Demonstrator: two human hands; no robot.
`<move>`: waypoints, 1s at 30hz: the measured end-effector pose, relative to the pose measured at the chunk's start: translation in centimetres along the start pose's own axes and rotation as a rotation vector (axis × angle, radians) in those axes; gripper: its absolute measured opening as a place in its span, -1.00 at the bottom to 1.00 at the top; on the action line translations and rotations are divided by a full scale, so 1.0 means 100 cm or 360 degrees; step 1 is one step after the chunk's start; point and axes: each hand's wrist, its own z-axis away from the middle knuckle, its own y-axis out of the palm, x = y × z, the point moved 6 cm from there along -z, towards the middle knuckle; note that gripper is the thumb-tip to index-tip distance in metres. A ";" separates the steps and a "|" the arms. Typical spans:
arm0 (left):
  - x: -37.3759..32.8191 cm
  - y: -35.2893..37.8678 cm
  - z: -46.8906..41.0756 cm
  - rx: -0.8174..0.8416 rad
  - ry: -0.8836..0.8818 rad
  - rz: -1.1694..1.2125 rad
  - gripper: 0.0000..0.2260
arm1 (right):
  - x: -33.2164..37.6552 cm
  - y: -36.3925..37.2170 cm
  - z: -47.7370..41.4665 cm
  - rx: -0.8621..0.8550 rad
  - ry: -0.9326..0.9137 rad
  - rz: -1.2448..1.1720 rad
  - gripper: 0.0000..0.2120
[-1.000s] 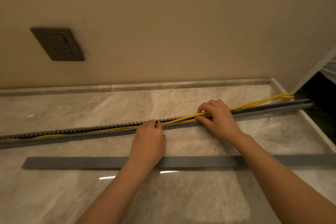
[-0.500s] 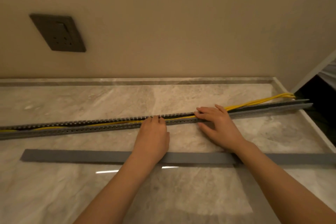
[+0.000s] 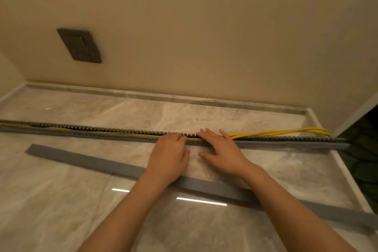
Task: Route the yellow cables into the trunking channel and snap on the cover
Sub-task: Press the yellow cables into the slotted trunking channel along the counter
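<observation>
A long grey slotted trunking channel (image 3: 102, 132) lies across the marble floor. Yellow cables (image 3: 276, 132) run inside it on the left and rise out of it on the right, ending near the wall corner. My left hand (image 3: 169, 155) rests on the channel's middle with its fingers curled over the near wall. My right hand (image 3: 221, 149) lies flat beside it, fingers spread, pressing on the cables where they enter the channel. The flat grey cover (image 3: 92, 162) lies loose on the floor nearer to me, passing under both forearms.
A dark wall socket plate (image 3: 79, 46) sits on the beige wall at left. The marble skirting (image 3: 163, 96) runs along the wall's foot. A dark opening (image 3: 364, 149) lies past the floor's right edge.
My right hand has let go of the pinched cables and flattened on them. The cables now lie lower in the channel. The view has swung so the channel sits more to the right.
</observation>
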 end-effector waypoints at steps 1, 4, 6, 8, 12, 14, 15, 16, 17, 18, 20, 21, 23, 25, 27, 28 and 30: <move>-0.014 0.006 -0.001 0.0036 0.0035 0.0003 -0.66 | -0.001 0.000 0.000 0.0008 -0.0013 -0.0016 -0.41; -0.039 0.020 -0.006 0.0122 -0.0047 -0.0128 -0.53 | -0.003 -0.002 0.003 0.0048 -0.0102 -0.0004 -0.39; -0.042 0.022 -0.008 0.0142 -0.0139 -0.0228 -0.53 | -0.004 -0.007 0.007 0.0055 -0.0138 -0.0055 -0.41; -0.044 0.021 -0.009 0.0174 -0.0193 -0.0292 -0.55 | -0.009 -0.014 0.016 0.0057 -0.0138 -0.0097 -0.41; -0.045 0.020 -0.010 0.0304 -0.0235 -0.0373 -0.56 | -0.020 -0.025 0.034 0.0055 -0.0078 0.0140 -0.39; -0.050 0.019 -0.012 0.0336 -0.0205 -0.0435 -0.56 | -0.029 -0.032 0.042 0.0067 0.0032 0.0237 -0.38; -0.052 0.020 -0.012 0.0350 -0.0179 -0.0466 -0.56 | -0.033 -0.035 0.045 0.0075 0.0099 0.0259 -0.37; -0.054 0.020 -0.013 0.0363 -0.0136 -0.0499 -0.56 | -0.037 -0.038 0.049 0.0077 0.0171 0.0273 -0.36; -0.056 0.020 -0.014 0.0375 -0.0086 -0.0532 -0.56 | -0.040 -0.040 0.053 0.0084 0.0238 0.0280 -0.35; -0.057 0.020 -0.015 0.0390 -0.0047 -0.0567 -0.56 | -0.042 -0.040 0.056 0.0096 0.0282 0.0288 -0.34; -0.059 0.022 -0.014 0.0414 0.0025 -0.0638 -0.55 | -0.044 -0.040 0.060 0.0124 0.0340 0.0290 -0.32; -0.059 0.022 -0.013 0.0416 0.0052 -0.0658 -0.55 | -0.044 -0.038 0.060 0.0130 0.0364 0.0276 -0.32; -0.055 0.022 -0.011 0.0399 0.0129 -0.0647 -0.57 | -0.040 -0.036 0.058 0.0074 0.0456 0.0210 -0.33; -0.051 0.022 -0.011 0.0392 0.0214 -0.0588 -0.59 | -0.037 -0.036 0.058 -0.0042 0.0574 0.0112 -0.36; -0.047 0.021 -0.012 0.0390 0.0285 -0.0515 -0.62 | -0.035 -0.035 0.059 -0.0137 0.0673 0.0018 -0.40; -0.046 0.021 -0.013 0.0385 0.0318 -0.0490 -0.62 | -0.033 -0.034 0.059 -0.0172 0.0709 -0.0011 -0.42; -0.043 0.021 -0.014 0.0378 0.0389 -0.0464 -0.63 | -0.031 -0.034 0.058 -0.0211 0.0776 -0.0027 -0.43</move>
